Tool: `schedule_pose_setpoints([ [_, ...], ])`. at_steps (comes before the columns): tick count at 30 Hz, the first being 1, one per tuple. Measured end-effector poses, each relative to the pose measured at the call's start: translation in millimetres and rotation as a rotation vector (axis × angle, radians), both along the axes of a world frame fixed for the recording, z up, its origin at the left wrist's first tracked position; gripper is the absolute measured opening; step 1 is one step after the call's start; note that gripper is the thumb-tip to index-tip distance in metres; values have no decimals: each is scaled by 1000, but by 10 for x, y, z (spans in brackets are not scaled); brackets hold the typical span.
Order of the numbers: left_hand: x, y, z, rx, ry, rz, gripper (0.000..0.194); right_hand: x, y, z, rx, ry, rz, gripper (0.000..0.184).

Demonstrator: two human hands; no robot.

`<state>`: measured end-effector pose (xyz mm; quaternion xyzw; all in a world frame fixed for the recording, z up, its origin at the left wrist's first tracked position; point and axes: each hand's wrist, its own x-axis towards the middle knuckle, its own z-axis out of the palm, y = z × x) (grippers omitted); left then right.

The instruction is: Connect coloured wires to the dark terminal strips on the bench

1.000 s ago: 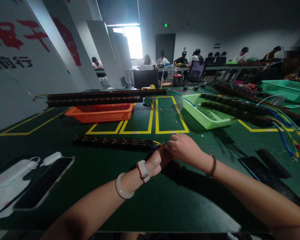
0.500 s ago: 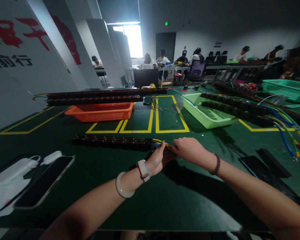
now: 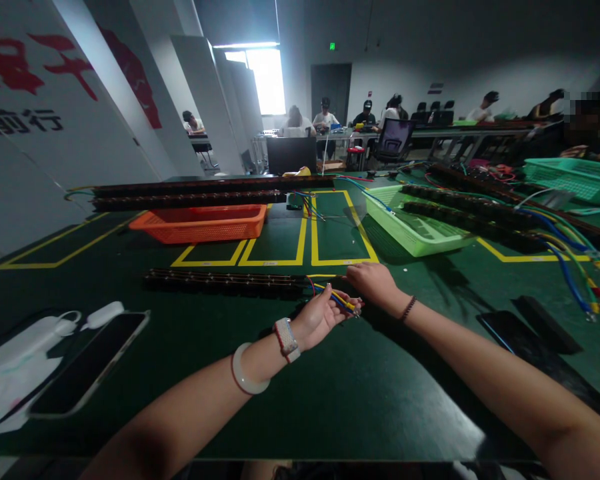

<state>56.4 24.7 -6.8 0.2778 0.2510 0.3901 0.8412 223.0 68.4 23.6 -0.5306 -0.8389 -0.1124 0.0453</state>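
A long dark strip (image 3: 225, 283) lies across the green table in front of me, with coloured wires (image 3: 336, 298) coming out of its right end. My left hand (image 3: 319, 319) cups those wires, fingers curled round them. My right hand (image 3: 375, 282) sits just right of the wire ends, fingers bent down at the wires' tips; whether it pinches one is unclear. A white bangle and a watch are on my left wrist, a bead bracelet on my right.
An orange basket (image 3: 200, 223) and a light green basket (image 3: 410, 227) stand behind yellow floor-tape boxes. More dark strips (image 3: 190, 193) lie at the back and right, trailing coloured cables (image 3: 570, 267). A phone (image 3: 87, 367) lies at left, another (image 3: 505, 330) at right. People sit at far tables.
My hands were pressed together over the wires; the right hand has drawn away to the right and further back, leaving the wires showing in my left hand.
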Motion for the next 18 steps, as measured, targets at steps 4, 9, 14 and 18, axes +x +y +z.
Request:
schedule_pose_setpoints([
  [4, 0, -10, 17, -7, 10, 12, 38, -28, -55, 60, -62, -13, -15, 34],
  [9, 13, -25, 53, -21, 18, 39, 36, -112, -231, 347, -80, 22, -69, 39],
  [14, 21, -29, 50, -66, 14, 67, 31, -220, -485, 576, -130, -42, -74, 51],
  [18, 13, -33, 44, -72, 46, 75, 34, -259, -587, 513, -294, -118, -66, 46],
])
